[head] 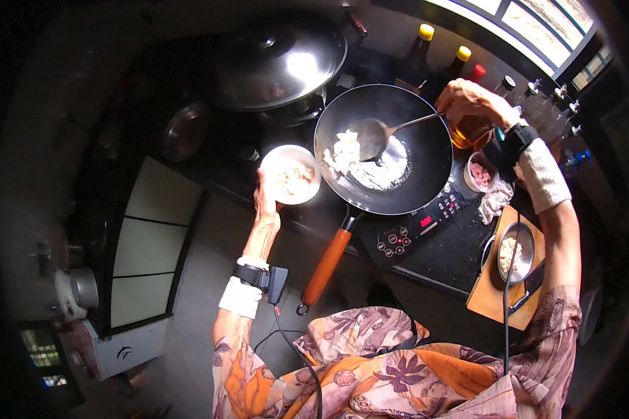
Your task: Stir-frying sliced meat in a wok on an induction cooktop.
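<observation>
A dark wok (pixel 340 115) with an orange-brown wooden handle (pixel 327 267) rests on an induction cooktop (pixel 424 262) whose display is lit red. My left hand (pixel 267 196) holds a white bowl (pixel 293 152) tilted beside the wok's left rim; pale chopped pieces (pixel 296 180) are in it. My right hand (pixel 466 102) grips the handle of a metal spatula (pixel 372 139). Its blade is down inside the wok, against a heap of pale pieces (pixel 343 152). Next to the heap the wok's bottom glares brightly, so its surface there is hard to make out.
A large domed lid (pixel 278 68) covers a pan at the back left. Bottles with yellow caps (pixel 426 32) and several dispensers line the back right. A small tub of pink meat (pixel 480 175), a cloth (pixel 495 201) and a cutting board (pixel 485 288) bearing a metal bowl (pixel 516 251) lie to the right.
</observation>
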### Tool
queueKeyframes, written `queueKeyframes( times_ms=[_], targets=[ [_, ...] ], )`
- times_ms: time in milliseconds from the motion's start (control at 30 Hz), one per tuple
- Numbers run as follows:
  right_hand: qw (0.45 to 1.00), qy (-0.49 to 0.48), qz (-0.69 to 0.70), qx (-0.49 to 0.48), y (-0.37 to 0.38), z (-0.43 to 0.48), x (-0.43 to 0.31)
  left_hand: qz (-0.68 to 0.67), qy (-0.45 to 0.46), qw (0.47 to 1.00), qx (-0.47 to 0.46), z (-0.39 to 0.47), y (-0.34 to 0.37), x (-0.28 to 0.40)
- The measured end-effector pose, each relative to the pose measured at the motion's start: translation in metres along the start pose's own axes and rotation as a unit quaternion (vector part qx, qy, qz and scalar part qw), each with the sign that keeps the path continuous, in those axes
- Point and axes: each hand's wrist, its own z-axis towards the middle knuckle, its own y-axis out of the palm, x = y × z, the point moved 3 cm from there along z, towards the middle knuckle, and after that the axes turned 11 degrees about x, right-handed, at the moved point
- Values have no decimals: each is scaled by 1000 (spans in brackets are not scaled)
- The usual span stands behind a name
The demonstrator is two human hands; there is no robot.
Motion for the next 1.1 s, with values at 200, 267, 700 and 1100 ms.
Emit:
queueKeyframes(
  times_ms=[200, 267, 700, 1100],
  targets=[
    [987, -139, 14, -84, 29, -19, -101, 38, 25, 999, 24, -4, -7, 3],
    [974, -208, 7, -89, 32, -20, -83, 46, 31, 998, 31, -12, -11, 13],
    [992, -47, 33, -114, 24, -36, -109, 112, 32, 992, 53, 13, 3, -8],
    [971, -215, -52, -88, 23, -6, -118, 104, 26, 994, 15, 3, 6, -4]
  ],
)
